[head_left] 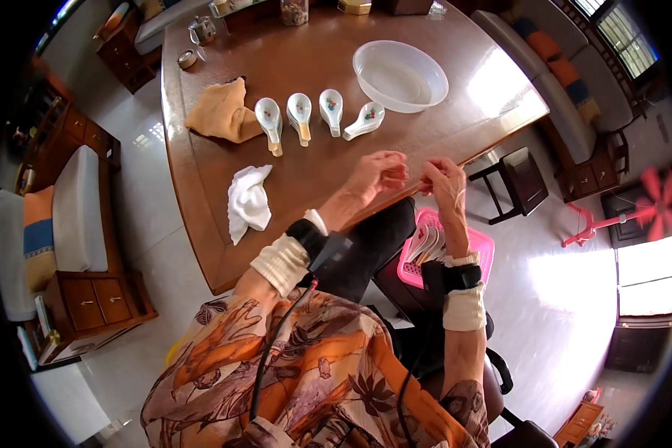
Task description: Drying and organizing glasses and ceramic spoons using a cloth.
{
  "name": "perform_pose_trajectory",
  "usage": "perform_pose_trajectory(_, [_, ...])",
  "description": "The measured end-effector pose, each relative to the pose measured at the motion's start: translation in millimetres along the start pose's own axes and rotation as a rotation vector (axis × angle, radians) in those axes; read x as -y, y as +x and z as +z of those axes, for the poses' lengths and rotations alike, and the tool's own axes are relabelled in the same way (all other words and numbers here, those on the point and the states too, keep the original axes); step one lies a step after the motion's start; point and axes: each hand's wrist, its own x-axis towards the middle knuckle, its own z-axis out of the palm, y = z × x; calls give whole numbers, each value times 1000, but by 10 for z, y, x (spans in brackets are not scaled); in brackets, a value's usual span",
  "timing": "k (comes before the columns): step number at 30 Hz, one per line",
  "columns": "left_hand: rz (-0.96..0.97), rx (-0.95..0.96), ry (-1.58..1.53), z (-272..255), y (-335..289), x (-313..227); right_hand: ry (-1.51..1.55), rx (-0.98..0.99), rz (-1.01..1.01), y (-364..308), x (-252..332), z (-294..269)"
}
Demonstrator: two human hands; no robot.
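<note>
My left hand (379,175) is over the table's near edge, its fingers curled in. Close beside it, my right hand (442,179) has its fingertips drawn together; whether either hand holds something small cannot be made out. Beyond them, white ceramic soup spoons with a printed flower lie in a row: a leftmost stack (269,114), another stack (299,108), a third group (331,106) and a slanted spoon (368,118). Below my right hand, a pink plastic basket (487,257) holds more spoons (425,245). A crumpled white cloth (249,198) rests left of my left hand.
A translucent oval basin (418,101) and a tan cloth (220,112) lie on the brown table (201,175). A teapot (201,30) and jar (295,11) stand at the far edge. Right are a dark stool (523,179) and pink fan (653,205).
</note>
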Motion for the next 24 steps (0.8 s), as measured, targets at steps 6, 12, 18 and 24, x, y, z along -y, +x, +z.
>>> perform_pose_trajectory(6, [83, -273, -222, -480, -217, -28, 196, 212, 170, 6, 81, 568])
perform_pose_trajectory(12, [98, -332, -242, -413, -227, -155, 214, 274, 316, 15, -163, 669])
perform_pose_trajectory(18, [77, -421, 94, -254, -251, -443, 264, 224, 323, 12, -235, 697])
perform_pose_trajectory(24, [-10, -529, -19, -316, 8, -514, 277, 194, 300, 9, -307, 708])
